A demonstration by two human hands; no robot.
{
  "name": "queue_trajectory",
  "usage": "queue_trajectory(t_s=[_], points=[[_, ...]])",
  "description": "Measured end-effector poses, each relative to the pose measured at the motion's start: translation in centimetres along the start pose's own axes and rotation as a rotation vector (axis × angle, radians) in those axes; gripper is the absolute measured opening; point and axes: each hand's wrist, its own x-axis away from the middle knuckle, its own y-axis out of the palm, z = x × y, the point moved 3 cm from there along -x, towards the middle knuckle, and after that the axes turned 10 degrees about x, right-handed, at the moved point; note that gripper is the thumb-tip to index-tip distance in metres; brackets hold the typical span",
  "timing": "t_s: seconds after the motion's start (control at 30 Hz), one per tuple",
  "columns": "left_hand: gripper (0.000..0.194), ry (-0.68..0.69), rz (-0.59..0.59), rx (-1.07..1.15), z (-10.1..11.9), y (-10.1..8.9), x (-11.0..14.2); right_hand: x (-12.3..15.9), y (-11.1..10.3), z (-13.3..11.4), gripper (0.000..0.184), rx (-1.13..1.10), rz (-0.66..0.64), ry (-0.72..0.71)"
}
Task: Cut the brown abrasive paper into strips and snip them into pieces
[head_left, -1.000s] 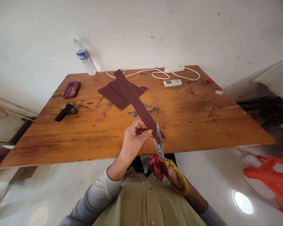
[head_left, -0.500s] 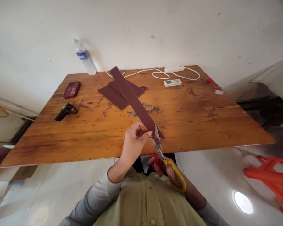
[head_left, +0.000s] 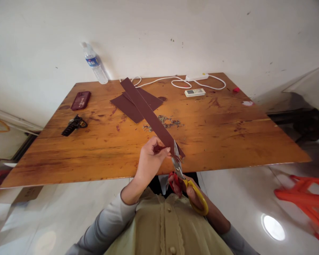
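My left hand (head_left: 149,159) pinches the near end of a long dark brown strip (head_left: 147,111), held up slanting away over the wooden table (head_left: 215,131). My right hand (head_left: 187,189) grips scissors (head_left: 184,179) with one red and one yellow handle. Their blades bite into the strip's near end just right of my left fingers. More brown sheets (head_left: 131,104) lie flat on the table beyond.
A water bottle (head_left: 94,63) leans on the wall at the back. A dark red case (head_left: 81,100) and a black tool (head_left: 74,125) lie at the left. A white cable (head_left: 175,82), power strip (head_left: 196,77) and remote (head_left: 194,92) sit at the back. Small scraps (head_left: 167,122) litter the middle. An orange stool (head_left: 305,198) stands at the right.
The strip's far end has swung slightly to the left. The scissors have moved up a little and their blades have closed further on the strip's near end.
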Motion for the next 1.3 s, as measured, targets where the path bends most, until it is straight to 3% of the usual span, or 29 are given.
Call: queue_trajectory(t_s=[0.3,0.67,0.97,1.3], points=[[0.019,-0.013,0.005,0.015,-0.7,-0.5,-0.3,-0.3,0.2,0.0,0.095,-0.071,-0.107,-0.015],[0.019,0.027,0.036,-0.065,-0.3,-0.1,0.3,-0.7,-0.1,-0.4,0.096,-0.042,-0.091,0.053],[0.019,0.003,0.049,0.029,-0.7,0.0,0.0,-0.5,0.4,0.9,0.100,-0.120,-0.029,0.066],[0.021,-0.058,0.059,0.134,-1.2,-0.1,-0.1,-0.3,1.1,0.0,0.092,-0.211,-0.079,0.020]])
